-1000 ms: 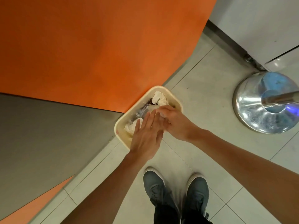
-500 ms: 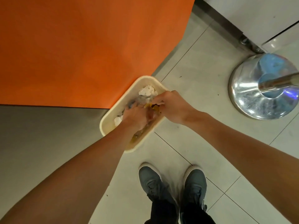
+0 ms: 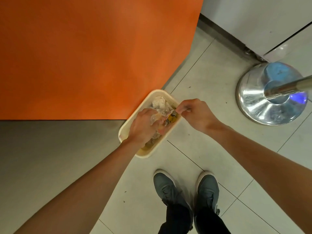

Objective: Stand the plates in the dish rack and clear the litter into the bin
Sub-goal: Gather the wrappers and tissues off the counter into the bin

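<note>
Left hand [image 3: 141, 126] down inside bin [image 3: 156, 92], fingers curled round clear plastic litter [image 3: 162, 112]. Right hand [image 3: 194, 114] at bin's far rim, pinching same litter's edge. White tissue [image 3: 158, 101] beneath. Bin on tiled floor [image 3: 202, 149], beside orange sheet [image 3: 84, 56].

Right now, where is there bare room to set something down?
Bare: the orange surface and grey surface left of the bin; floor tiles between bin and steel base, and between bin and shoes. Crowded: the bin, where left hand and right hand grip litter.
</note>
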Tool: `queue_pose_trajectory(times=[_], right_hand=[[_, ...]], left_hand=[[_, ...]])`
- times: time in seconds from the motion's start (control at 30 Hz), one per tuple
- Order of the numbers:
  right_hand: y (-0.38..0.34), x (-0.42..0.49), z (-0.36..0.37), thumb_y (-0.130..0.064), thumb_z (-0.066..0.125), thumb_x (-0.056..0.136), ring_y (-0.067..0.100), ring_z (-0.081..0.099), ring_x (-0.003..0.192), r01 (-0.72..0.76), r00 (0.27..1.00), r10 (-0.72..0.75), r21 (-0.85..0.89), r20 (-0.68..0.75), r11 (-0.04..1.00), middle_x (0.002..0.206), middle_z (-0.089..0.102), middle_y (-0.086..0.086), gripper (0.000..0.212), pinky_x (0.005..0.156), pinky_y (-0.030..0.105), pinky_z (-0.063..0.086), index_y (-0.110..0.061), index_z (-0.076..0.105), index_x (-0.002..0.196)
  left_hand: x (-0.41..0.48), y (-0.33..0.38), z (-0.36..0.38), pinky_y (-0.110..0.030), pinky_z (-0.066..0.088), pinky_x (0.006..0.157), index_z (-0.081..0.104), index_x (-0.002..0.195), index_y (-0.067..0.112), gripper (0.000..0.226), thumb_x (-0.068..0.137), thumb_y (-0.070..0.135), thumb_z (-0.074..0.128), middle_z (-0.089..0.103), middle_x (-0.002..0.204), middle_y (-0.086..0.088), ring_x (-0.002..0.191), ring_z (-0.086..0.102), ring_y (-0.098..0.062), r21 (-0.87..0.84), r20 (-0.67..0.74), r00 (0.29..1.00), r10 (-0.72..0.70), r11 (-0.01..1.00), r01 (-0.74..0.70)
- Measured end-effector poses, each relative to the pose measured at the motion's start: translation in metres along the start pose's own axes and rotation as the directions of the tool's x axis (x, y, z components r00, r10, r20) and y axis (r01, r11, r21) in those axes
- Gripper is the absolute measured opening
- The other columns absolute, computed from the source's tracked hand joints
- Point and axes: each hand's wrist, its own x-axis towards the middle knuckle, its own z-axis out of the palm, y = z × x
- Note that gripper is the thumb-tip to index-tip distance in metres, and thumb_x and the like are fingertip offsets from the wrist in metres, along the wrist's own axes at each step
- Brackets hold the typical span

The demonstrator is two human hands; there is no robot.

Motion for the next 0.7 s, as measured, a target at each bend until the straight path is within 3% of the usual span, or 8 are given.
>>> queue_pose_trajectory(times=[0.17,0.3,0.43,0.5,0.6,0.7], right_hand=[[-0.013,-0.03,-0.008,0.007,0.049,0.087,0.015,0.062,0.088,0.034,0.999,-0.033,-0.02,0.02,0.999,0.097,0.07,0.005,0.029,0.07,-0.002,0.038,-0.006,0.071,0.1],[-0.037,-0.058,-0.017,0.004,0.053,0.088,0.016,0.059,0.09,0.113,0.993,-0.11,-0.067,0.052,0.991,0.104,0.069,0.009,0.024,0.079,0.012,0.04,-0.004,0.069,0.104],[-0.072,-0.09,-0.035,0.001,0.055,0.088,0.015,0.059,0.089,0.21,0.976,-0.2,-0.129,0.086,0.969,0.104,0.069,0.008,0.021,0.079,0.012,0.04,-0.006,0.07,0.101],[-0.091,-0.107,-0.046,0.003,0.055,0.088,0.019,0.062,0.092,0.253,0.966,-0.24,-0.149,0.101,0.956,0.104,0.07,0.009,0.022,0.079,0.013,0.041,-0.005,0.071,0.101],[-0.12,-0.138,-0.061,0.001,0.057,0.088,0.023,0.063,0.098,0.297,0.952,-0.274,-0.192,0.136,0.935,0.109,0.068,0.01,0.023,0.087,0.026,0.048,-0.008,0.07,0.104],[-0.153,-0.173,-0.08,0.0,0.058,0.087,0.024,0.063,0.1,0.354,0.932,-0.327,-0.197,0.159,0.914,0.112,0.067,0.01,0.023,0.09,0.032,0.05,-0.009,0.071,0.105]], left_hand=[[-0.03,0.022,-0.02,-0.033,0.04,0.108,0.057,0.131,0.016,0.036,0.096,0.009,0.055,0.056,0.137,-0.001,0.126,0.05,-0.017,-0.12,-0.13,0.991,0.019,0.992,-0.035],[-0.067,0.046,-0.039,-0.027,0.04,0.104,0.06,0.126,0.013,0.032,0.096,0.005,0.053,0.059,0.13,-0.001,0.12,0.053,-0.015,-0.176,-0.208,0.978,0.014,0.983,-0.051],[-0.106,0.073,-0.065,-0.02,0.041,0.097,0.064,0.118,0.013,0.025,0.096,0.008,0.055,0.062,0.121,0.004,0.112,0.055,-0.009,-0.237,-0.288,0.957,0.033,0.966,-0.104],[-0.128,0.088,-0.079,-0.013,0.042,0.091,0.065,0.114,0.018,0.022,0.096,0.01,0.055,0.064,0.116,0.01,0.107,0.056,-0.003,-0.285,-0.318,0.948,0.003,0.954,-0.098],[-0.165,0.111,-0.099,-0.002,0.038,0.081,0.062,0.108,0.034,0.029,0.096,0.008,0.055,0.063,0.107,0.023,0.102,0.056,0.007,-0.359,-0.356,0.933,-0.052,0.929,-0.085],[-0.203,0.141,-0.126,-0.001,0.04,0.072,0.064,0.106,0.036,0.03,0.097,0.009,0.054,0.066,0.106,0.019,0.098,0.058,0.007,-0.439,-0.371,0.924,-0.089,0.894,-0.091]])
